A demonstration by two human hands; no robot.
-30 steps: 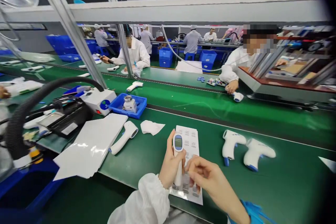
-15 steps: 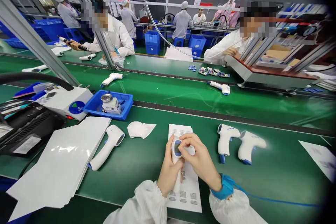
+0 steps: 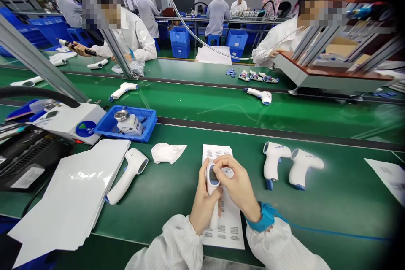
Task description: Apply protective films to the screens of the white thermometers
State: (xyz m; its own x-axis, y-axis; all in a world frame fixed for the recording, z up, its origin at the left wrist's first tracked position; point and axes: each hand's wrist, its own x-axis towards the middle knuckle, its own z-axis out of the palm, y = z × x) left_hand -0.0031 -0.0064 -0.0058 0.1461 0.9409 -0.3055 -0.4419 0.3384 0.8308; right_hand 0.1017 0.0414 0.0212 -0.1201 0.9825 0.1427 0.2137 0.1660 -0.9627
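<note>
Lying well left of both hands, a stack of glossy white sheets (image 3: 72, 194) is extending past the near edge of the green bench (image 3: 171, 194). Ahead and left of the left hand, a blue tray (image 3: 150, 126) is holding a metal-capped bottle (image 3: 128, 125). Nearer the left hand, just beside the stack, a first infrared thermometer (image 3: 128, 177) is lying with its handle slanting back toward the wearer. A crumpled white tissue (image 3: 168, 152) is lying to its right, ahead of the left hand.

The left hand (image 3: 204, 206) is gripping a second infrared thermometer (image 3: 213, 182) by the handle, display facing the wearer. This unit is sitting between the two hands, over a printed label sheet (image 3: 223, 232); contact with the sheet: cannot tell. The right hand (image 3: 236, 185) is curling in, thumb and fingertips gathering at the display; whether they are pinching anything: cannot tell. Its wrist is wearing a blue band (image 3: 262, 217).

Right of the right hand, a third thermometer (image 3: 271, 164) and a fourth thermometer (image 3: 300, 166) are lying side by side, blue handle ends pointing wearer-ward. Farthest right, a loose white sheet (image 3: 387, 177) is lying on the bench.
</note>
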